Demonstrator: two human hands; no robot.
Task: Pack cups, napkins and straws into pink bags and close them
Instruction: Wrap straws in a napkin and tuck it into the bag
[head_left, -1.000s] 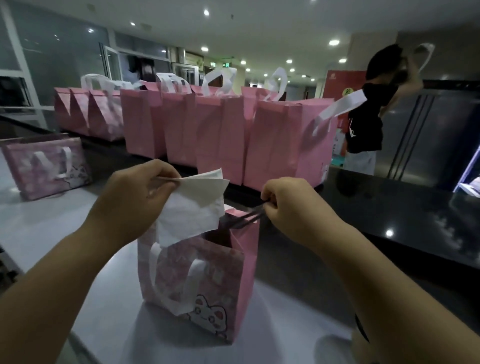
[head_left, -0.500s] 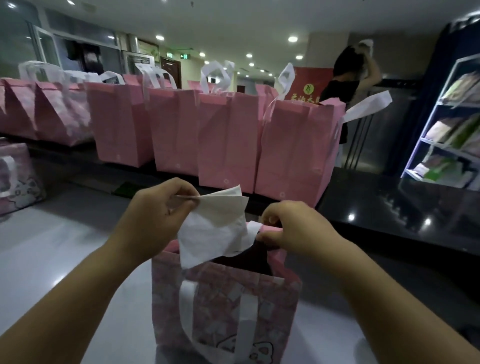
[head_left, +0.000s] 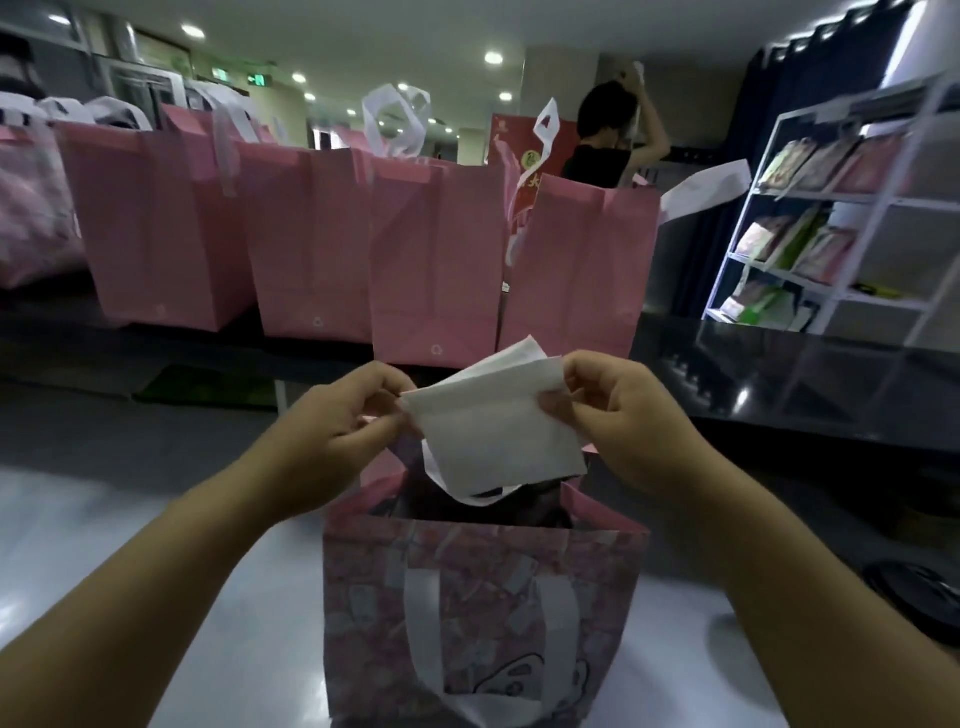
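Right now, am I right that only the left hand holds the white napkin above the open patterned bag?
Not quite: in the head view both the left hand and the right hand pinch the white napkin above the open patterned bag.

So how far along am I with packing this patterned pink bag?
Done: a row of plain pink paper bags stands behind on the dark counter, though their contents are hidden. In hand: left hand and right hand pinch a white paper napkin above the patterned pink bag. Left: drop the napkin in and close the bag, whose top is open.
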